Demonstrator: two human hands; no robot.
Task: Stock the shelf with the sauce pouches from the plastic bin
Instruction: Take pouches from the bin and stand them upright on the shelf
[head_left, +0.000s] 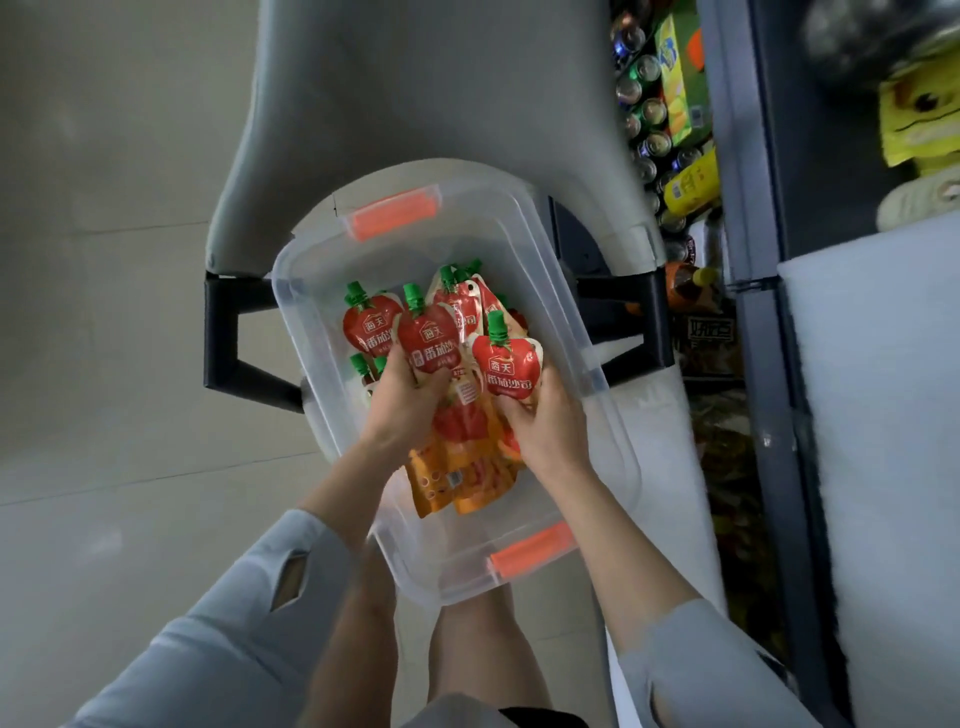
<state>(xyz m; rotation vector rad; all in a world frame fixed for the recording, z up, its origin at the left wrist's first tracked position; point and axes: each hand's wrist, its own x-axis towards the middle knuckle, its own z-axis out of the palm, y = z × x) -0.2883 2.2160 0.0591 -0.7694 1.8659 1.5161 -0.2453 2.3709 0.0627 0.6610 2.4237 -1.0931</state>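
A clear plastic bin (311, 332) with orange handles sits on a grey chair, below my head. It holds several red sauce pouches with green caps and some orange packets (457, 478). My left hand (402, 402) grips two red pouches (428, 338) held upright inside the bin. My right hand (545, 421) grips one red pouch (506, 366) beside them. More red pouches (460, 304) lie behind, partly hidden by the held ones.
The grey chair (415, 104) has black armrests (223, 332) on both sides of the bin. A dark shelf unit (748, 260) stands at the right, with cans (644, 114), bottles and snack packs on its lower levels. Pale floor lies to the left.
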